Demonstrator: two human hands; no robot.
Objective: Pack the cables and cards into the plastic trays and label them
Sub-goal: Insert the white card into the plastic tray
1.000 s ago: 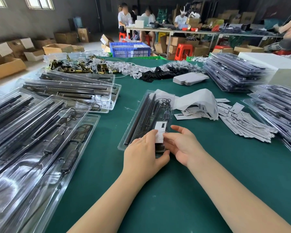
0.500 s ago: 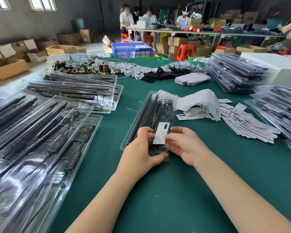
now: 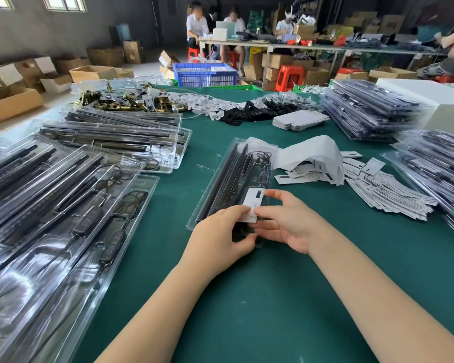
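Beside tray: loose cards right, filled trays left.

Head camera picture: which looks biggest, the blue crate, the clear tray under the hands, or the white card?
1. Clear tray, though it is much nearer the camera.
2. Blue crate, far away, so real size is unsure.
3. White card.

Green table. Centre: one clear plastic tray holding black rods and a white card. Left: overlapping filled trays, more stacked behind. Right: loose white labels beside crumpled white paper; tray stacks at far right. Far edge: brass hardware, white tags, black clips, flat white cards.
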